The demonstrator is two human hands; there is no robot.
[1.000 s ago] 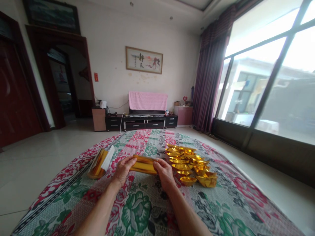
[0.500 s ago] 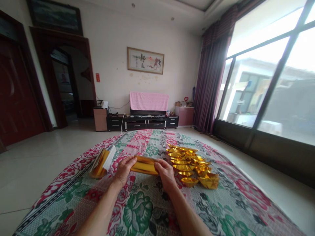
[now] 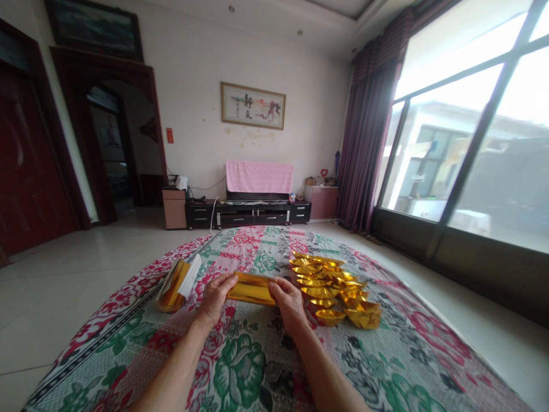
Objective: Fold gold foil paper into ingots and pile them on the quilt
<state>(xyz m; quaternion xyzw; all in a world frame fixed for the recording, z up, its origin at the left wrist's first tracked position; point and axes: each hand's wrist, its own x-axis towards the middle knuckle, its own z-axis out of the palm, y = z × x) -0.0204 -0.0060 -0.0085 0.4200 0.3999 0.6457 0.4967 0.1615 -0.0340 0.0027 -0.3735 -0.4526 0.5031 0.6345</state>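
Note:
Stretched flat between my two hands is a strip of gold foil paper (image 3: 252, 288), held just over the patterned cloth. My left hand (image 3: 215, 296) pinches its left end between thumb and fingers. At the other end, the thumb and fingers of my right hand (image 3: 288, 300) close on the foil. Right of my hands, several folded gold paper ingots (image 3: 330, 280) lie in overlapping rows. To the left rests an opened packet of gold foil sheets (image 3: 176, 286) with a white edge.
A flowered red, green and grey cloth (image 3: 240, 366) covers the round table. Beyond it, a low black TV cabinet (image 3: 253, 216) stands against the wall, with a pink cloth (image 3: 259, 176) over the screen. A large window (image 3: 450, 143) is on the right.

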